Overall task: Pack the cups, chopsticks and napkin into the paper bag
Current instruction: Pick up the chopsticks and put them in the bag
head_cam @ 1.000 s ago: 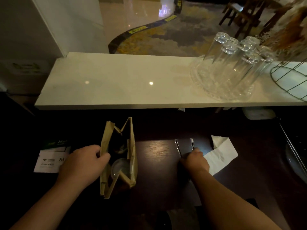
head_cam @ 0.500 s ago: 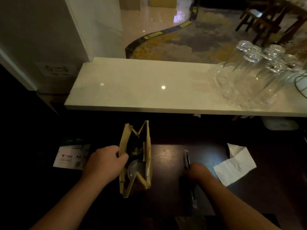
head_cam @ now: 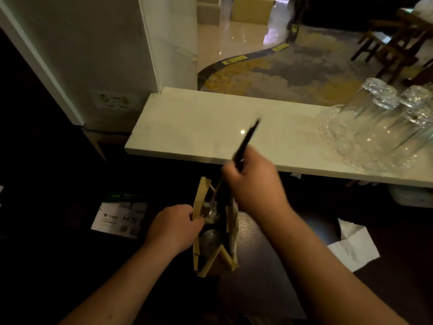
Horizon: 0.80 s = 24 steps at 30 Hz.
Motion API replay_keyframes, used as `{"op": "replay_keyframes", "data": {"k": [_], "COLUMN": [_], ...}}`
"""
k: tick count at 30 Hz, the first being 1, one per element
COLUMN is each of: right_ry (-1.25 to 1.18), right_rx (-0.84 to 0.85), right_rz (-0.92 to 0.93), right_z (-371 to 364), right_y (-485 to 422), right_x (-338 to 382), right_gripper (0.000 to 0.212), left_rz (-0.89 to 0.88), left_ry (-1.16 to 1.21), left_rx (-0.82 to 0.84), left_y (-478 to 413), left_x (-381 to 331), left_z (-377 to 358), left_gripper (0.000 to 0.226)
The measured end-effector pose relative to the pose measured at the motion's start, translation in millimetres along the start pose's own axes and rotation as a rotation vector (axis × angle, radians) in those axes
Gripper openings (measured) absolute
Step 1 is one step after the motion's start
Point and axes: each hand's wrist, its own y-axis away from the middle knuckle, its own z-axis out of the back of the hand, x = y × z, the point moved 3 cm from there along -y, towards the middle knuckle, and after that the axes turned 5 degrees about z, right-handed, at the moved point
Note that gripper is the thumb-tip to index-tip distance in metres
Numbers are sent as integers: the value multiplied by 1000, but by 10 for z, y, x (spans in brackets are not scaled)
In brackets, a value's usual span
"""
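A brown paper bag [head_cam: 201,198] stands open on the dark table. My left hand [head_cam: 174,227] grips its left rim. Clear cups [head_cam: 210,239] show inside the bag. My right hand [head_cam: 254,186] is just above the bag's mouth, closed on dark chopsticks [head_cam: 247,140]. The chopsticks tilt up and to the right, their lower ends pointing down into the bag's opening. A white napkin [head_cam: 353,248] lies flat on the table to the right of the bag.
A white stone counter [head_cam: 199,127] runs across behind the table. A glass tray with several upturned glasses [head_cam: 379,127] sits at its right end. A pack of A4 paper [head_cam: 119,215] lies left of the bag.
My right hand has lifted the chopsticks off the table and carried them left to above the bag's mouth. My left hand has kept its hold on the bag.
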Motion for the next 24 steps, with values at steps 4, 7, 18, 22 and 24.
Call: {"op": "replay_keyframes", "data": {"k": [4,7,18,22,24], "right_ry": [306,545,697,810,913], "right_rx": [486,809,873,863,904], "right_rz": [-269,-379,-287,-267,-290], "right_z": [-770,-1157,-1231,-1081,-1000], "right_y": [126,218,211,235,244], "right_x": [-555,-967,-1062,-1050,-1054], "right_gripper": [13,18,23,11,21], "left_rz": [4,-5,-1,28,21], "left_ry": [-22,-27,-13,-45,-39], "left_rx": [-57,-16,6,63,52], "left_y": [-7,-23,53,82,97], "left_x": [0,16,-48,-128,-189], "left_z": [36,52,47,23,10], "left_gripper": [39,36,35,31,30]}}
